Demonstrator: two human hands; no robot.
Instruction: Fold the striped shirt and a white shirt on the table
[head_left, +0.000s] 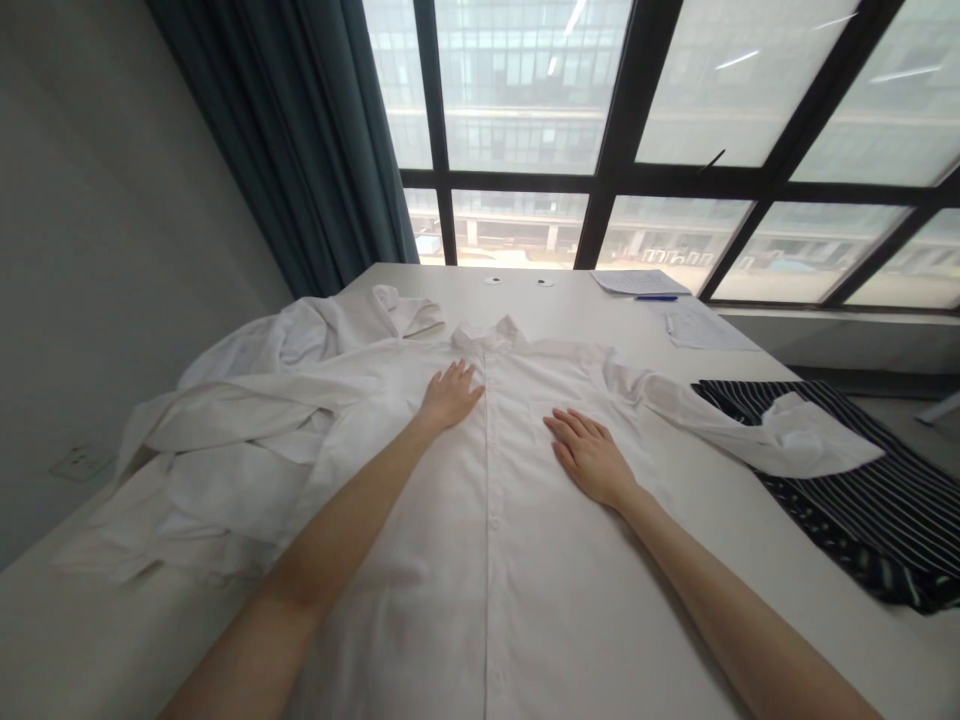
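Observation:
A white button-up shirt (pixel 450 560) lies front side up on the white table, its collar (pixel 491 335) toward the window and its button placket running down the middle. My left hand (pixel 452 395) rests flat on the upper chest, just left of the placket and below the collar. Lower and to the right, my right hand (pixel 589 455) lies palm down on the chest with the fingers stretched out. The right-hand sleeve (pixel 750 440) spreads outward, its cuff end bunched over a dark striped cloth. Part of the other sleeve merges with white fabric at the left.
Crumpled white garments (pixel 247 470) are heaped on the left. A black-and-white striped cloth (pixel 862 490) hangs over the right table edge. Papers (pixel 641 282) and a blue pen (pixel 656 298) lie at the far right, near the windows. A dark curtain (pixel 322 130) hangs behind.

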